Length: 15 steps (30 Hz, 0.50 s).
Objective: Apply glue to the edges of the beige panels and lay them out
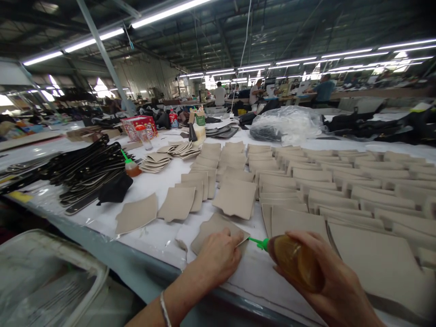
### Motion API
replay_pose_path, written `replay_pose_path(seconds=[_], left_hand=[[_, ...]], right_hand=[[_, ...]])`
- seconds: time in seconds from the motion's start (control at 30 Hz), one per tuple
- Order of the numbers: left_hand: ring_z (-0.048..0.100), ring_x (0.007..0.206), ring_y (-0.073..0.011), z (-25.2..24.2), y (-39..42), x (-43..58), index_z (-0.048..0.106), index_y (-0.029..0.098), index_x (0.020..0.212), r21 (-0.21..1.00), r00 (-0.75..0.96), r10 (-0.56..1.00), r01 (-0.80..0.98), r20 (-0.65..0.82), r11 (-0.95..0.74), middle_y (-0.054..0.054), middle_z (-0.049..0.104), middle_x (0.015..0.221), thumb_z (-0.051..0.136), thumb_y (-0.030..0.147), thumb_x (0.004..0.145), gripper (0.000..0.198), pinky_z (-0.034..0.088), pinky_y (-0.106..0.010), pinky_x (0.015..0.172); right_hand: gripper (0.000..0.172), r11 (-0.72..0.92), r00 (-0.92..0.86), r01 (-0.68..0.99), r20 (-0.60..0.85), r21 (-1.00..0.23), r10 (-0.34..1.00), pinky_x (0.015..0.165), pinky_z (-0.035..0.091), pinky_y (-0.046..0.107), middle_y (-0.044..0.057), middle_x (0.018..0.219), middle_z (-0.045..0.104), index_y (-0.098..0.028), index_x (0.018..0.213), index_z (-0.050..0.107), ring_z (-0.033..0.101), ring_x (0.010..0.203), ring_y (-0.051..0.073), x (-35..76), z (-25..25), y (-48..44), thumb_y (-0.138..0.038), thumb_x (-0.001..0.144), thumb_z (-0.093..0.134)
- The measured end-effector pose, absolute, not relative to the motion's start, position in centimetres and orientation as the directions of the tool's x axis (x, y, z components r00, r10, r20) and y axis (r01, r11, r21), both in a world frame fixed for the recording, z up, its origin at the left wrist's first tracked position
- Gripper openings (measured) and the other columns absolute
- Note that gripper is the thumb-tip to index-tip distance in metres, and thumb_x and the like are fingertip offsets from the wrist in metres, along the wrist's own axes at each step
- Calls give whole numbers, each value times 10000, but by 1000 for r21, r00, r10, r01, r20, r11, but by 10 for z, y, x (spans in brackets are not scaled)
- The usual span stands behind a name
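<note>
My right hand (327, 277) is wrapped round a squeeze bottle (294, 261) of amber liquid, probably glue. Its thin green nozzle points left, the tip at the right corner of a beige panel (213, 229) near the table's front edge. On that panel rests my left hand (221, 254), fingers curled and pressed together at the corner, holding it; its fingertips are partly hidden. Just behind lies another beige panel (235, 197) on a short row of overlapping ones. Two more panels, one at the left (138, 213) and one beside it (177, 203), lie flat.
Rows of overlapping beige panels (340, 181) cover the right side. At left lie stacked black strips (91, 165), a black cloth piece (116, 188) and a second green-nozzled bottle (132, 168). A plastic bag (289, 125) lies at the back. A white bin (98, 277) stands below the table edge.
</note>
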<state>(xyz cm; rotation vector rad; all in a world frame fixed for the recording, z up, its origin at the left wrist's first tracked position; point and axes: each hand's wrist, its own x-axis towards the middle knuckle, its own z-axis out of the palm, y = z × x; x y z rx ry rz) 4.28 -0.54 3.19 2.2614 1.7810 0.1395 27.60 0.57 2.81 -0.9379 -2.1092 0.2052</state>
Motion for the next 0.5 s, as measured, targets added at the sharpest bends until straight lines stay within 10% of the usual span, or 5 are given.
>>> replay_pose_path(seconds=[0.5], left_hand=[[647,731,-257,31,-10,46,553,282,1182,226,249,965,948,-82,-225,-53,616,887,381,207,885,351,495,-350,657]], right_hand=[[404,636,-312,579,582,-510,751,786,505,258,29,1068,576,-268,1204,493,605,880,195,281,30,9,-466,887,645]])
